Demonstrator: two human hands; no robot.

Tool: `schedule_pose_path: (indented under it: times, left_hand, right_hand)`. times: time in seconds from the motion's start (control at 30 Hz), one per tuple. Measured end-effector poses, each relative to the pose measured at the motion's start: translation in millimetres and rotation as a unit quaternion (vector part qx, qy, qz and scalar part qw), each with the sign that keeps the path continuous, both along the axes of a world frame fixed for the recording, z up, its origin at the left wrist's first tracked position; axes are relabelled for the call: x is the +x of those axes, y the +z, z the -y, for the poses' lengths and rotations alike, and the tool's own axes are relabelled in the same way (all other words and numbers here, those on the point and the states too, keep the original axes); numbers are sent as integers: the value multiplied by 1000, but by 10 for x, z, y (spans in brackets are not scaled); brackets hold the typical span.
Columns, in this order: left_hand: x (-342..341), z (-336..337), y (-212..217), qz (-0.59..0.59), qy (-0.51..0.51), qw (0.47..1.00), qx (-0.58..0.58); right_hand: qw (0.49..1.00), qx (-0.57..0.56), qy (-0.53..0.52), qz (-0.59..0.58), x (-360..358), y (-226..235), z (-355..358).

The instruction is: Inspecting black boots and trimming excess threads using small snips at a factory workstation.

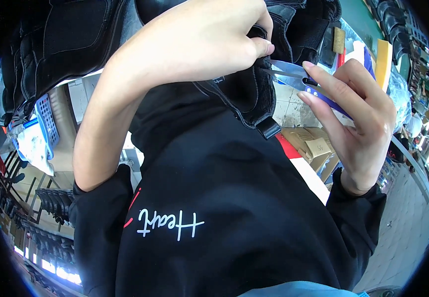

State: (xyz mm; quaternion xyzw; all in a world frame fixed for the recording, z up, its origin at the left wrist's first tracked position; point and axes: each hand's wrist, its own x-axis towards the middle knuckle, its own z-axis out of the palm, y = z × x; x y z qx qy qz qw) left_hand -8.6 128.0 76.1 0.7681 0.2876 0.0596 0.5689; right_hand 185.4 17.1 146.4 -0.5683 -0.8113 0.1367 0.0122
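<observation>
My left hand (224, 37) reaches across from the left and pinches the edge of a black shoe upper (246, 91) with thumb and bent fingers. The upper hangs in front of my chest, its stitched edge and a short strap end showing at the bottom. In my right hand (360, 99) are thread snips (291, 72) with bare metal blades and a blue-purple handle, held between thumb and fingers. The blade tips point left and lie right at the upper's edge, just below my left thumb. Whether they touch a thread cannot be made out.
More black shoe uppers (75, 29) are piled on the left, others (308, 29) lie beyond my hands. A blue plastic basket (48, 121) stands at the left. Cardboard boxes (306, 141) sit below on the right; a yellow block (383, 64) is behind my right hand.
</observation>
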Motion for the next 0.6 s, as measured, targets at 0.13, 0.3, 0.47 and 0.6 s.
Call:
schedule_pose_path:
  times: [0.13,0.3,0.47,0.6]
  left_hand:
    - [16,-20,-8,-15,-14,1000,-18]
    - [21,-55,2,-33,-24,998,-57]
    - [38,-65,29,-40,-15,997,-59]
    - [17,-29,-6,1,11,1000,-25]
  right_hand:
    - [1000,17,6,11,11,-19,27]
    - [999,38,17,22,0,-50,41]
    - [995,74,45,48,-6,-60,55]
    - [994,82,62,48,13,-74,44]
